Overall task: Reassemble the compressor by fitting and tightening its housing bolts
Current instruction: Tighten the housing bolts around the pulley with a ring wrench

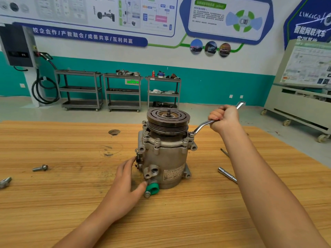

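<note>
Right now you're in the tightening step: the compressor stands upright mid-desk, pulley on top, and the ring end of the wrench sits over the housing bolt at the right side of the flange. Your right hand is fisted round the wrench handle, fingers fully curled, with the far end of the handle poking out past the hand. Your left hand lies mostly flat, fingers extended against the lower left of the housing and thumb beside the green cap; it grips nothing, just braces. More bolts show round the flange, all seated in their holes; I can't tell which are torqued. Next move, my read: swing the handle through its arc while the left hand resists, so the body doesn't spin or tip. Hold the ring square on the head, since the offset shank could ride up and round it off. Then go to the opposite bolt, not the neighbour, to pull the flange down evenly. One loose bolt lies well off to the left on the desk, and a socket bar lies near your right forearm; I can't tell whether that bolt belongs to the housing.
</note>
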Demonstrator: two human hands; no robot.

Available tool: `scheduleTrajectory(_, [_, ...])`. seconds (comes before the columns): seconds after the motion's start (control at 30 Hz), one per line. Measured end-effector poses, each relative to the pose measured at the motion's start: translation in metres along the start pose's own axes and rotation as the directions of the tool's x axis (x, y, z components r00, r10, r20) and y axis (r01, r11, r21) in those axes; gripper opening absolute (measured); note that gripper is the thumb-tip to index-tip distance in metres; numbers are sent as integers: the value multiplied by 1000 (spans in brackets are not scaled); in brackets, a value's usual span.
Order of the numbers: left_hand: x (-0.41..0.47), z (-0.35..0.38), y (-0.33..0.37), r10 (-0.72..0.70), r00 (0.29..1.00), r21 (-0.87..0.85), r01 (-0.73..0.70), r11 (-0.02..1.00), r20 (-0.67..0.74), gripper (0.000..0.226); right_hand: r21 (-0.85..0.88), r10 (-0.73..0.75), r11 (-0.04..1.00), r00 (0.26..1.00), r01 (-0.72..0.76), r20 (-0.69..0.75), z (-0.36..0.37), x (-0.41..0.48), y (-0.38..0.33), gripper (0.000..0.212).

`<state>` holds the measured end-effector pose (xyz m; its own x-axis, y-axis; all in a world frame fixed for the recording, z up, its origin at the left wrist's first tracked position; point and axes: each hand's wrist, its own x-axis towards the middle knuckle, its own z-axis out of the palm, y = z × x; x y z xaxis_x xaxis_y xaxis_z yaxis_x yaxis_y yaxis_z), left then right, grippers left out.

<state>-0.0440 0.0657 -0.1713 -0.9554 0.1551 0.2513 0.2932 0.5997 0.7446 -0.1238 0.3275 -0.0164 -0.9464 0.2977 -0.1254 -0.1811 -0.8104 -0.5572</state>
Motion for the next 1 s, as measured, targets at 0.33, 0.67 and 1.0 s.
scheduleTrajectory(0.33, [0, 1, 1, 6, 1000, -2, -6, 1000, -7, 77, 229, -412, 869, 897, 440, -159, -46, -70, 35, 37])
scheduleTrajectory(0.67, [-1, -1, 4, -1, 1000, -14, 1, 1000, -2, 76, 218, -512, 819, 848, 531, -139, -28, -133, 47, 42])
scheduleTrajectory(1.0, [-2, -1, 6, -10, 1000, -8, 10, 1000, 3, 77, 148, -373, 912, 923, 383, -96, -14, -62, -14, 40])
